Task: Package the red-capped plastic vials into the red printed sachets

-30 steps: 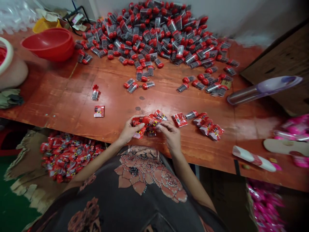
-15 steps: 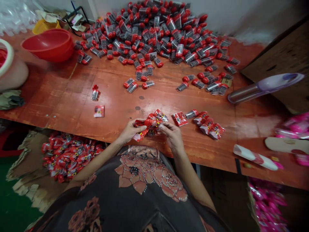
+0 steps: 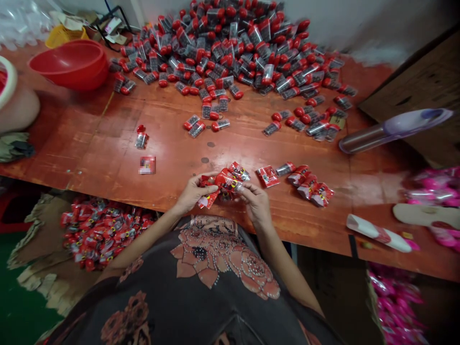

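Observation:
Just over the front edge of the table, both hands are closed on red printed plastic packets. My left hand (image 3: 193,195) grips a small bunch of them, thumb on top. With thumb and fingers, my right hand (image 3: 258,203) pinches the right end of the upper red packet (image 3: 227,179). What lies inside this packet is hidden. Another red packet (image 3: 239,171) sits just behind the hands. To the right are a flat stack of red printed sleeves (image 3: 268,176), a clear red-capped tube (image 3: 285,169) and several wrapped red packets (image 3: 309,186).
A large heap of red-capped tubes (image 3: 230,52) fills the back. Red bowls (image 3: 68,64) and a white bucket (image 3: 21,108) stand at left. Wrapped packets (image 3: 104,230) lie in a box below the front edge. A purple-handled sealer-like tool (image 3: 395,127) lies right, near a cardboard box (image 3: 417,91).
My right hand has shifted slightly at the end of the upper packet, which now shows more of its printed face. My left hand keeps its hold almost unmoved.

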`<move>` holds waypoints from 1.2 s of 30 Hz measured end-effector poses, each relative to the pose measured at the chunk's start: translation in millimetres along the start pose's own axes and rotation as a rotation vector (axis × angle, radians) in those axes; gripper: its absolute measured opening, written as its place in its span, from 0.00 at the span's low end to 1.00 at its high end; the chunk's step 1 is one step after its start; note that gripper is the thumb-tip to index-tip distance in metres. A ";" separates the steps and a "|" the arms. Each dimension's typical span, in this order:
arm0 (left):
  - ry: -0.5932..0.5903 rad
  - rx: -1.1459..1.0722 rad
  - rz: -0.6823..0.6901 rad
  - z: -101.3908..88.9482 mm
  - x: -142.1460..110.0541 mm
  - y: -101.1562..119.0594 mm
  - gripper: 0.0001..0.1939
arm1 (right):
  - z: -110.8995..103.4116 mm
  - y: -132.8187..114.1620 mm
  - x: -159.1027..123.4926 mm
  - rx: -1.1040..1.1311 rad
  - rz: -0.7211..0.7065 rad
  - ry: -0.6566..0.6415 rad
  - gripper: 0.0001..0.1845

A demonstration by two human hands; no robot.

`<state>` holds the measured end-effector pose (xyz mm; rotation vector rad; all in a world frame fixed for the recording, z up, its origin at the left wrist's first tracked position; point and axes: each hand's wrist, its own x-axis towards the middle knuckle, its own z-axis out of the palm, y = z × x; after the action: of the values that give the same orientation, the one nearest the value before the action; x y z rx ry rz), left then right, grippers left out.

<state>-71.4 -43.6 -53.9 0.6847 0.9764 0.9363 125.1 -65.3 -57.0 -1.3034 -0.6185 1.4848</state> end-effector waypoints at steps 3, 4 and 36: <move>-0.135 0.111 0.044 -2.4 -1.0 6.9 0.33 | 1.5 0.8 -1.0 -0.006 -0.022 0.032 0.07; -0.167 0.152 0.064 -3.0 -1.0 8.9 0.33 | 1.7 0.7 -1.3 -0.002 -0.017 0.038 0.07; 0.154 0.276 0.291 16.4 -11.1 -7.6 0.27 | 14.2 20.9 -27.2 0.154 0.033 0.066 0.09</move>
<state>-56.6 -58.1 -49.2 1.0184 1.1757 1.1323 101.6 -93.9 -60.2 -1.2423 -0.4327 1.4802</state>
